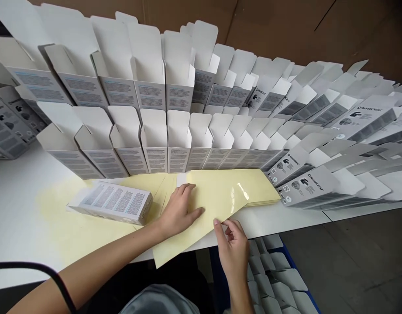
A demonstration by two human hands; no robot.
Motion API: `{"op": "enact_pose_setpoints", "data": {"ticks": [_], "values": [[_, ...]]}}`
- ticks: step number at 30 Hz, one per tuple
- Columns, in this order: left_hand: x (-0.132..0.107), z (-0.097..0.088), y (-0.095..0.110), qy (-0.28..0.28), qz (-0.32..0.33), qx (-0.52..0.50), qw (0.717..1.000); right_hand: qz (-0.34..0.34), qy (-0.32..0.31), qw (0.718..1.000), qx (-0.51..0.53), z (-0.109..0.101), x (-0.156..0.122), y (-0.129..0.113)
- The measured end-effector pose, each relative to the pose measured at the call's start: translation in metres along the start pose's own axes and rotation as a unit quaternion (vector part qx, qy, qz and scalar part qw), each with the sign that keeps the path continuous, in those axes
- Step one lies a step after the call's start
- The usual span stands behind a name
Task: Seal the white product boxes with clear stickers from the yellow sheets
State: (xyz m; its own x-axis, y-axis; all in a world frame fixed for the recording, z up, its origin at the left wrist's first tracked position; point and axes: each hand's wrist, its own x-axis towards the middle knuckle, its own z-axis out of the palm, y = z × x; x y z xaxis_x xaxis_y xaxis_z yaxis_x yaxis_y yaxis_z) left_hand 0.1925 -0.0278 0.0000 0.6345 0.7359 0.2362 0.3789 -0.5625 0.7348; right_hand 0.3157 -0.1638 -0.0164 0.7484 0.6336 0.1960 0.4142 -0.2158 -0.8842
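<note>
A thin yellow sheet (201,229) lies askew over a stack of similar yellow sheets (261,185) and juts past the table's front edge. Small glossy clear patches, which look like transparent stickers, shine near its right end. My left hand (179,211) rests on the sheet with thumb and fingers apart. With thumb and fingertips, my right hand (232,240) pinches the sheet's near edge; its other fingers are curled. Left of my left hand, a grey-and-white printed carton (114,203) lies on its side on more yellow paper (99,235).
Rows of upright cartons with raised flaps (179,159) line the back and right of the white table (17,196). Below the front edge, a blue crate (287,255) holds more white cartons. A black cable (33,266) curves at lower left.
</note>
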Motion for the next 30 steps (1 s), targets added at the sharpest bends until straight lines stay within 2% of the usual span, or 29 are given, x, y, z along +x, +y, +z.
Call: {"op": "enact_pose_setpoints", "data": {"ticks": [2, 5, 7, 9, 15, 18, 23, 26, 30], "values": [[0.001, 0.004, -0.01, 0.005, -0.007, -0.033, 0.999, 0.077, -0.015, 0.987, 0.14, 0.005, -0.002, -0.008], [-0.003, 0.006, -0.019, 0.044, 0.005, -0.092, 0.995, 0.181, -0.056, 0.929, 0.317, 0.013, -0.002, -0.015], [-0.004, 0.006, -0.021, 0.066, 0.024, -0.127, 0.989, 0.225, -0.078, 0.895, 0.377, 0.018, 0.001, -0.017], [-0.004, 0.005, -0.02, 0.081, 0.042, -0.151, 0.984, 0.241, -0.07, 0.882, 0.398, 0.024, 0.005, -0.02], [-0.004, -0.001, -0.018, 0.083, 0.082, -0.152, 0.982, 0.231, -0.015, 0.895, 0.381, 0.036, 0.011, -0.03], [-0.006, -0.002, -0.017, 0.097, 0.115, -0.116, 0.982, 0.212, -0.018, 0.906, 0.367, 0.038, 0.012, -0.033], [-0.008, -0.002, -0.014, 0.111, 0.214, -0.08, 0.967, 0.153, -0.042, 0.937, 0.311, 0.038, 0.011, -0.028], [-0.008, -0.001, -0.013, 0.102, 0.223, -0.105, 0.964, 0.11, -0.046, 0.957, 0.264, 0.038, 0.01, -0.024], [-0.007, -0.004, -0.01, 0.104, 0.212, -0.141, 0.961, 0.061, -0.044, 0.97, 0.232, 0.036, 0.01, -0.024]]}}
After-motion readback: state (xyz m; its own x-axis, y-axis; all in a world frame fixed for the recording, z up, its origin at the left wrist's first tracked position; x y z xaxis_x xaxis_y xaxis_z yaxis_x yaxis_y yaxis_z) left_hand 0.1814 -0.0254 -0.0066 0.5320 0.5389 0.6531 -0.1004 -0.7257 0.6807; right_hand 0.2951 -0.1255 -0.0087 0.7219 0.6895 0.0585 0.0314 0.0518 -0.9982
